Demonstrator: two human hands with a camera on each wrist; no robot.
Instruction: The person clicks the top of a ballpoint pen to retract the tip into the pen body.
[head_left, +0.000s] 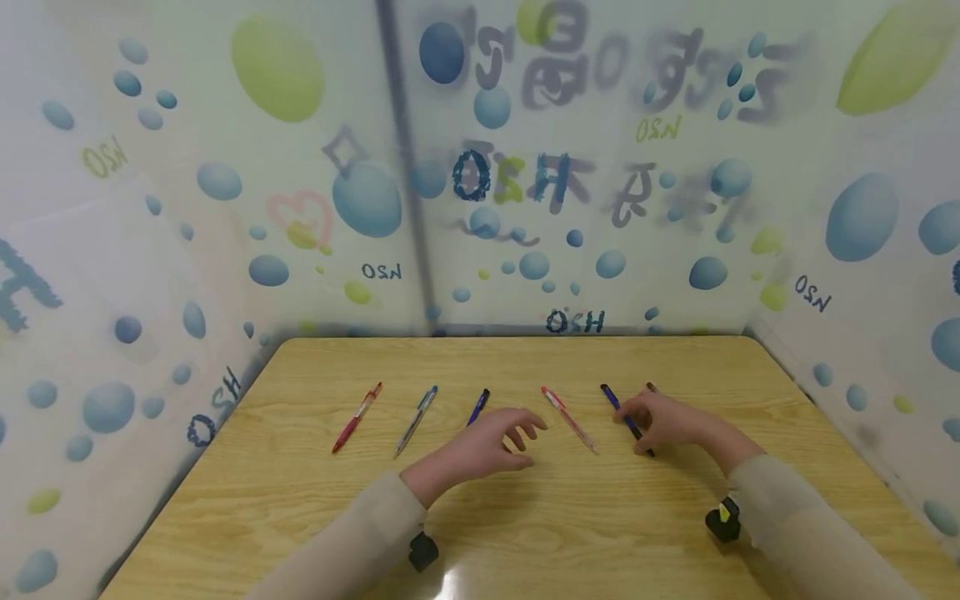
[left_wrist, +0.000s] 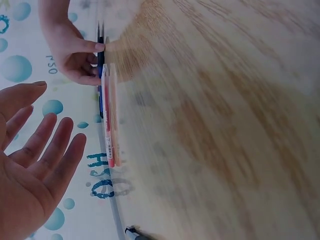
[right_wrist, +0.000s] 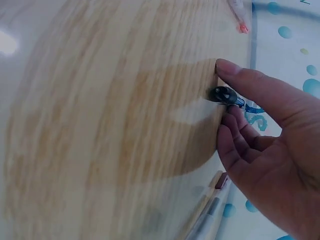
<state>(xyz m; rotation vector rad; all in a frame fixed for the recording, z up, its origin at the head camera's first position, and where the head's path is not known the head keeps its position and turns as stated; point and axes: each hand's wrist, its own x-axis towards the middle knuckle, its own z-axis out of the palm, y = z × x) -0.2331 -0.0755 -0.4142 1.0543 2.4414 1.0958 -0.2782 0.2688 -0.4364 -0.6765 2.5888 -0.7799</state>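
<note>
Across the tabletop (head_left: 570, 517), set apart in a row from left to right, lie a red pen (head_left: 356, 419), a clear pen (head_left: 416, 421), a left blue pen (head_left: 477, 406), a pink pen (head_left: 568, 419), a right blue pen (head_left: 610, 395) and a sixth pen (head_left: 652, 387). The spacing looks deliberate: it gives fingers room around one barrel without knocking the next.

The right hand (head_left: 667, 421) arches over the right blue pen, its thumb and fingers on either side, a shape that probably suits a slim thing lying flat. In the right wrist view a gap shows beside the thumb; whether the fingertips actually pinch the barrel, I cannot tell. The left hand (head_left: 491, 442) holds nothing, its fingers loosely spread between the left blue pen and the pink pen, perhaps to leave the other hand room.

The left hand covers the near part of the left blue pen in the head view. The right hand hides all but the far tip of the sixth pen.
</note>
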